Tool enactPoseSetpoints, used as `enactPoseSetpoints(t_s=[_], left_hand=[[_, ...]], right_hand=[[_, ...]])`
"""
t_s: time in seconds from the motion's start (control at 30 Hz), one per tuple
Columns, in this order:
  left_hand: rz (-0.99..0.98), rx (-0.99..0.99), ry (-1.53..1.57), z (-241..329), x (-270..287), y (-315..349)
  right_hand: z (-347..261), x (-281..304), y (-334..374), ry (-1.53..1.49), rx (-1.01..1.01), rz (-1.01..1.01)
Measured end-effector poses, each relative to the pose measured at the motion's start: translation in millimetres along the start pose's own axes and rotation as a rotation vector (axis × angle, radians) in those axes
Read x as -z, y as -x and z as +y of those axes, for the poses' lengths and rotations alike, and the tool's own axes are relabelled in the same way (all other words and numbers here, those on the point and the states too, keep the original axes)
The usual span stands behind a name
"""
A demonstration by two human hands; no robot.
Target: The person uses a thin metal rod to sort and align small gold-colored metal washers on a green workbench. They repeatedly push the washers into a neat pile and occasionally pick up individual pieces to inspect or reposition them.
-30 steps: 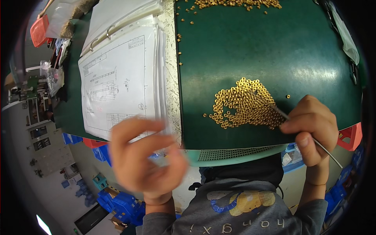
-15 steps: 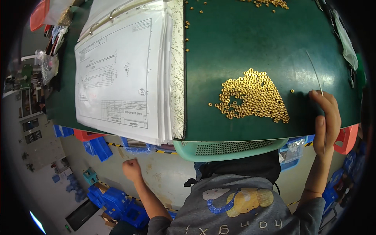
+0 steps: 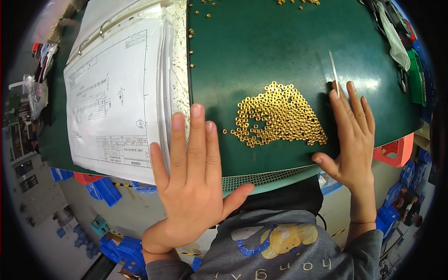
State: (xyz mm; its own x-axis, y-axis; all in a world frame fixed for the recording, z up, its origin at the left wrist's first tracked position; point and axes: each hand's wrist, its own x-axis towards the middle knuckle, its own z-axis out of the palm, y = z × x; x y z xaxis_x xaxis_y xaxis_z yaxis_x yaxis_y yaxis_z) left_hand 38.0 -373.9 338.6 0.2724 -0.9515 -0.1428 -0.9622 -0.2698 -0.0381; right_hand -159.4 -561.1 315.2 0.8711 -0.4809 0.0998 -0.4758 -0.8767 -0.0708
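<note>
A patch of several small brass rings (image 3: 284, 114), gold-coloured and mostly one layer deep, lies on the green tabletop (image 3: 275, 51). To its left my left hand (image 3: 193, 186) is raised with fingers stretched and spread, holding nothing. It covers the lower right corner of the drawing in the ring binder (image 3: 109, 100). My right hand (image 3: 352, 135) is at the patch's right side, its fingers extended and thumb out. A thin pale strip (image 3: 332, 65) runs up from between its index and middle fingers. Whether the palm still steadies the strip is hidden.
More brass rings (image 3: 301, 7) lie at the far edge, and a few stray ones (image 3: 191, 35) sit along the binder. Below the table's near edge is a green perforated basket (image 3: 280, 179). A red bin (image 3: 396, 150) stands beyond the right corner, a green bin (image 3: 416, 77) at the far right.
My left hand has risen from beside my body to the table edge and gone from a fist to spread fingers. My right hand has moved left toward the rings and straightened its fingers.
</note>
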Motion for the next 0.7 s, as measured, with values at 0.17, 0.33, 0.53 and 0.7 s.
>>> enactPoseSetpoints(t_s=[0.17, 0.33, 0.53, 0.7], left_hand=[[-0.018, -0.063, 0.045, 6, -13, -9], [0.032, -0.103, 0.165, 11, -20, -14], [0.117, -0.096, 0.264, 13, -28, -17], [0.137, -0.085, 0.268, 13, -31, -21]], right_hand=[[16, 1, 10, -0.142, 0.035, 0.188], [36, -12, 41, -0.281, -0.039, 0.332], [18, -35, 61, -0.018, -0.063, 0.403], [4, -40, 58, -0.041, 0.016, 0.340]])
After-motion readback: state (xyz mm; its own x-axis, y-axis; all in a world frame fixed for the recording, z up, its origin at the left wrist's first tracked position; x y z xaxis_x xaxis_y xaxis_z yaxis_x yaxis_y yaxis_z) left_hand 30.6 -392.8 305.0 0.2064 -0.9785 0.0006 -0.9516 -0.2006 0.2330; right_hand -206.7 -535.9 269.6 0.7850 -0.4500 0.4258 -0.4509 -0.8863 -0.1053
